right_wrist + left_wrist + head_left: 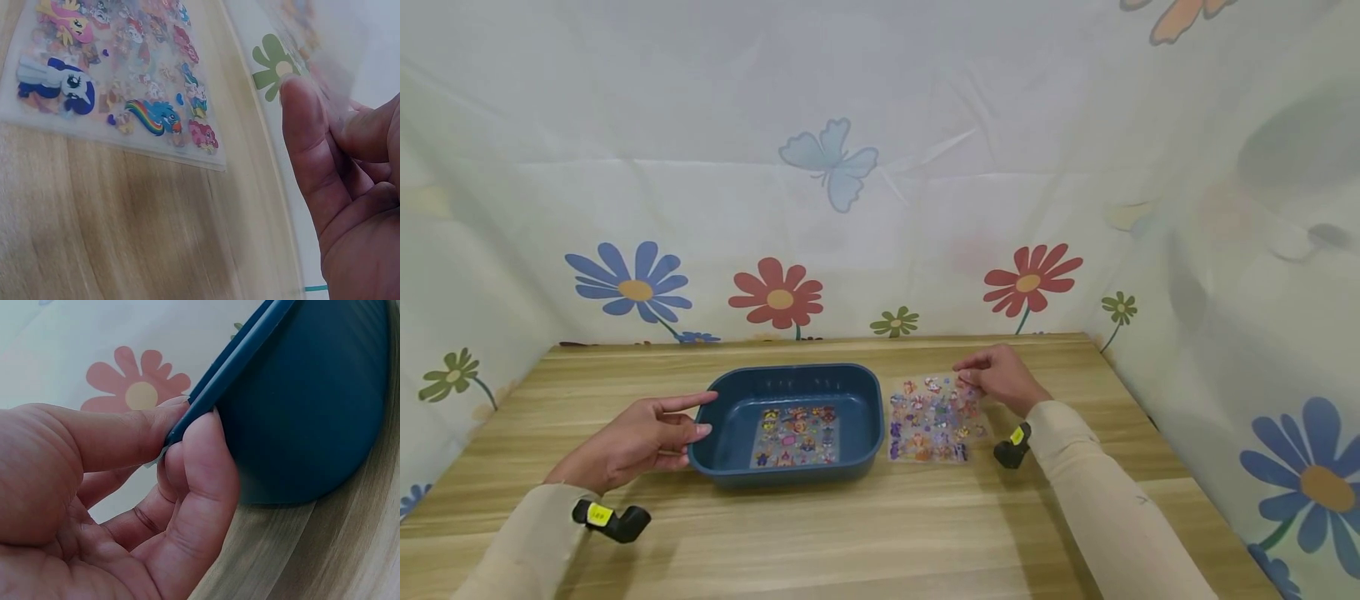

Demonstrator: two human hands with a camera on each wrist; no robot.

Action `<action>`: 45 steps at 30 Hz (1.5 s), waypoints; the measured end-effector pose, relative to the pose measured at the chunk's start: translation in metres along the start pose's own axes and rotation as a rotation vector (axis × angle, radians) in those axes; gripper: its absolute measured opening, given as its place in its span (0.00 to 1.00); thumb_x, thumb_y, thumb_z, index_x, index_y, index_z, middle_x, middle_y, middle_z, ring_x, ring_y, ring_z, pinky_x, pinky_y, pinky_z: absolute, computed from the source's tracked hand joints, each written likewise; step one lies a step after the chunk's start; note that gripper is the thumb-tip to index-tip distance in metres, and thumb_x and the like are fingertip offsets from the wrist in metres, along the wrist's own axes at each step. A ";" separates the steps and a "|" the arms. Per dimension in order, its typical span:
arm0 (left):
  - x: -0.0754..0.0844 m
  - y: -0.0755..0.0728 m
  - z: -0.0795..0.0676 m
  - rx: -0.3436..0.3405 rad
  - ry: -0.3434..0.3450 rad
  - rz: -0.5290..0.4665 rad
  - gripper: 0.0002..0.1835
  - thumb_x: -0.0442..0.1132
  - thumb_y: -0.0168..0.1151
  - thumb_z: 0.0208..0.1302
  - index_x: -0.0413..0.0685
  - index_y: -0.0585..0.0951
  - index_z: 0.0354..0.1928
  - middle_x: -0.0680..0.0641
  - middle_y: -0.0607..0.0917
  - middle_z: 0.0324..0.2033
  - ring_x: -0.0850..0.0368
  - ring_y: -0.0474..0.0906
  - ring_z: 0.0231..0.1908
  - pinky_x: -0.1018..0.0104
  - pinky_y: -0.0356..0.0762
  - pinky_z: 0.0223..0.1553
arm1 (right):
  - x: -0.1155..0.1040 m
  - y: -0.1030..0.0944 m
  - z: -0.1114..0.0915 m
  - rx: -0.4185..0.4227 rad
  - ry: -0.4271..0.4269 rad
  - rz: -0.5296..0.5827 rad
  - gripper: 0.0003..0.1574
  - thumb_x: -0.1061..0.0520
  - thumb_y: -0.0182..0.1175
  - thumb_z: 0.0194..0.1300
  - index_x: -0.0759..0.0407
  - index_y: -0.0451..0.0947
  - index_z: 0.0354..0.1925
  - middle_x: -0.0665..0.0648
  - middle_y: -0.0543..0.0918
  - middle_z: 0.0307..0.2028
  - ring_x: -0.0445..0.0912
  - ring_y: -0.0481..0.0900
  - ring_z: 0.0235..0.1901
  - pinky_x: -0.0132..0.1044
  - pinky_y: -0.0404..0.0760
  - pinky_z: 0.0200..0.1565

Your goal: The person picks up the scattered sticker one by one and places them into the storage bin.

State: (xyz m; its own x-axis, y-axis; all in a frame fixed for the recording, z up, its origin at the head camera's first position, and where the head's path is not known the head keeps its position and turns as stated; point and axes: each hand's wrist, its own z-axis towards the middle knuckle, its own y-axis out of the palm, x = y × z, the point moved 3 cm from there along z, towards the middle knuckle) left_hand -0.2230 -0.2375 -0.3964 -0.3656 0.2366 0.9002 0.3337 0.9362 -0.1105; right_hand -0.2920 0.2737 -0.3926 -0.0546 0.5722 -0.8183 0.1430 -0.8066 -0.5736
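My left hand [632,442] pinches the left rim of a blue plastic basin [786,477], with the thumb on one side of the rim and fingertips on the other, as the left wrist view shows. Flat on the basin's floor lies a clear sheet of colourful cartoon stickers [797,436]. Right of the basin is a pile of similar transparent sticker sheets [137,81], printed with ponies. Over the pile's far right corner, my right hand [1006,379] pinches one sticker sheet [306,31] between thumb and fingers, raised off the others and blurred in the right wrist view.
Everything stands on a wood-grain table [820,542]. A pale curtain [925,217] printed with flowers and butterflies hangs along the back edge and both sides. Each wrist carries a small black camera [1013,447] over a beige sleeve [1120,508].
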 end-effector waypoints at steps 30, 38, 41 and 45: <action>-0.001 0.000 0.000 -0.011 -0.004 -0.008 0.44 0.43 0.69 0.62 0.56 0.57 0.77 0.48 0.82 0.38 0.58 0.78 0.29 0.65 0.85 0.36 | -0.004 -0.002 0.002 -0.007 0.010 0.026 0.13 0.61 0.59 0.70 0.62 0.84 0.50 0.61 0.87 0.44 0.45 0.83 0.33 0.37 0.85 0.35; -0.001 0.000 0.001 -0.005 -0.007 -0.009 0.44 0.43 0.69 0.61 0.56 0.58 0.77 0.48 0.82 0.38 0.58 0.78 0.29 0.66 0.85 0.36 | -0.007 -0.004 0.002 -0.014 0.009 0.051 0.15 0.61 0.59 0.70 0.65 0.83 0.52 0.63 0.86 0.45 0.44 0.82 0.32 0.36 0.85 0.35; 0.000 0.000 0.000 -0.007 -0.005 -0.010 0.44 0.44 0.69 0.61 0.56 0.58 0.77 0.48 0.82 0.38 0.58 0.77 0.29 0.66 0.85 0.35 | -0.008 -0.006 0.002 -0.016 0.007 0.061 0.15 0.61 0.59 0.70 0.65 0.83 0.51 0.63 0.86 0.45 0.44 0.82 0.32 0.36 0.85 0.35; 0.000 0.000 0.000 -0.013 0.006 -0.007 0.44 0.44 0.69 0.62 0.56 0.58 0.77 0.49 0.81 0.37 0.58 0.78 0.28 0.66 0.85 0.35 | -0.009 -0.007 0.003 -0.021 -0.002 0.080 0.14 0.62 0.59 0.69 0.65 0.83 0.51 0.63 0.86 0.44 0.43 0.82 0.32 0.35 0.85 0.34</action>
State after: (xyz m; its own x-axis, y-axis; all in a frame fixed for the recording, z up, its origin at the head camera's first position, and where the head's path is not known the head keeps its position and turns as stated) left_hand -0.2225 -0.2374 -0.3965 -0.3632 0.2283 0.9033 0.3424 0.9344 -0.0984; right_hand -0.2950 0.2739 -0.3809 -0.0443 0.5055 -0.8617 0.1678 -0.8465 -0.5052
